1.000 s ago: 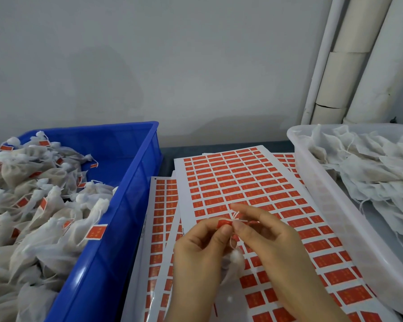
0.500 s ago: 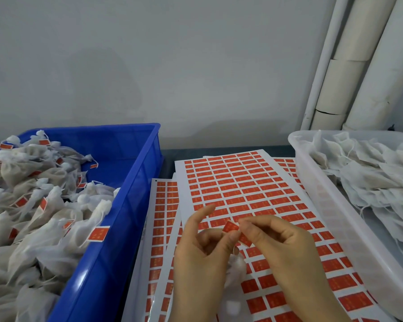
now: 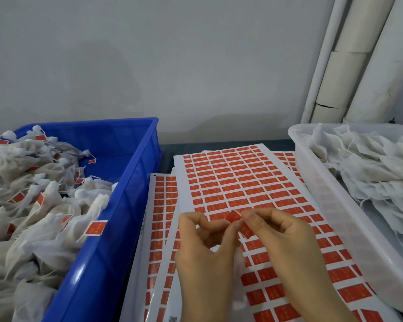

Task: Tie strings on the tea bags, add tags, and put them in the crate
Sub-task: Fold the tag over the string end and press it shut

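In the head view, both hands meet over the top sticker sheet (image 3: 242,182), where the next tags lie ready. The left hand (image 3: 205,249) and the right hand (image 3: 282,240) pinch one red tag (image 3: 233,216) between thumb and fingertips, apparently folding it shut; the string it should close around is too fine to make out. The tea bag (image 3: 239,263) being worked on shows only as a pale shape hanging below the hands, mostly hidden behind them, probably left dangling so the fingers stay free for the tag.

The blue crate (image 3: 135,173) sits just to the left, heaped with tied, tagged bags, close enough for a short drop. The white tray (image 3: 316,182) on the right holds untagged bags within easy reach. More sheets lie underneath the top one.
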`<act>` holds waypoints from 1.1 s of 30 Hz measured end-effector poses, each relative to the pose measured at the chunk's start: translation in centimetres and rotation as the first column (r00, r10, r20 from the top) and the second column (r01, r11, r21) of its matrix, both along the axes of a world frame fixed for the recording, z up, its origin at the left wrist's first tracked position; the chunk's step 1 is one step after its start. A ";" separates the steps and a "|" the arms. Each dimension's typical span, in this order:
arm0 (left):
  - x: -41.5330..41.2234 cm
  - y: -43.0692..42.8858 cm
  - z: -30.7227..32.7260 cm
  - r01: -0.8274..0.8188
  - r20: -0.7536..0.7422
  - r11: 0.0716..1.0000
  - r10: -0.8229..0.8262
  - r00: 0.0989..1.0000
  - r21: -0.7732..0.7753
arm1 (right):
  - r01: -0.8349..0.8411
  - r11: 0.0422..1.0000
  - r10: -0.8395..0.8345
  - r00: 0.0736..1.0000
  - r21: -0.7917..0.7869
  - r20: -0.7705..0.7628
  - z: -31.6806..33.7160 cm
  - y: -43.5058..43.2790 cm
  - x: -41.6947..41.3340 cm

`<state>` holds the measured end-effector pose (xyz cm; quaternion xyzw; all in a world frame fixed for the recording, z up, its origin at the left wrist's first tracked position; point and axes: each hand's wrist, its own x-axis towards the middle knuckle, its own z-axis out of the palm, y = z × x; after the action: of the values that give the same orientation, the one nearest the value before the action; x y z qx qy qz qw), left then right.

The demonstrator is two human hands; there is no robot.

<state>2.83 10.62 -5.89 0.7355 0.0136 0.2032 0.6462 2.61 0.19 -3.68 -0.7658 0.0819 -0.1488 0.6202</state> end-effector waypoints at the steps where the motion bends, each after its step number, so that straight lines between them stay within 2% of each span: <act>1: -0.1 -0.1 0.0 0.009 0.027 0.999 -0.010 1.000 0.044 | 0.002 1.000 -0.002 1.000 0.013 -0.008 0.1 0.0 0.0; 5: -0.4 -0.3 0.4 0.045 0.127 0.989 -0.063 0.990 0.138 | 0.014 0.998 -0.015 1.000 0.053 0.001 0.2 -0.1 -0.1; 9: -0.5 -0.5 0.6 0.018 0.094 0.990 -0.031 0.995 0.139 | 0.011 0.997 -0.012 1.000 0.070 0.011 0.4 -0.1 -0.2; 15: -0.5 -0.3 0.8 0.042 0.085 0.990 -0.054 0.995 0.138 | -0.038 0.995 0.048 0.993 -0.090 0.105 0.6 -0.1 -0.3; 22: -0.2 0.1 0.7 0.133 -0.137 0.980 -0.154 0.979 -0.150 | 0.010 0.964 0.048 0.977 -0.266 0.209 1.0 -0.2 -0.4; 25: -0.1 0.4 0.9 0.118 -0.204 0.948 -0.183 0.962 -0.295 | 0.032 0.987 -0.004 0.985 -0.160 0.175 1.0 -0.6 -0.3; 28: 0.0 0.5 0.8 0.092 -0.221 0.931 -0.178 0.959 -0.353 | -0.065 0.997 0.070 0.992 -0.051 0.103 0.9 -0.6 -0.3; 33: 0.0 0.8 1.1 0.121 -0.193 0.904 -0.216 0.957 -0.410 | -0.177 0.981 0.180 0.983 -0.078 0.039 0.5 0.0 -0.3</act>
<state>2.79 11.38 -4.79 0.6077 0.0661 0.0511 0.7898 2.34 0.23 -3.21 -0.7889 -0.0070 -0.1132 0.6039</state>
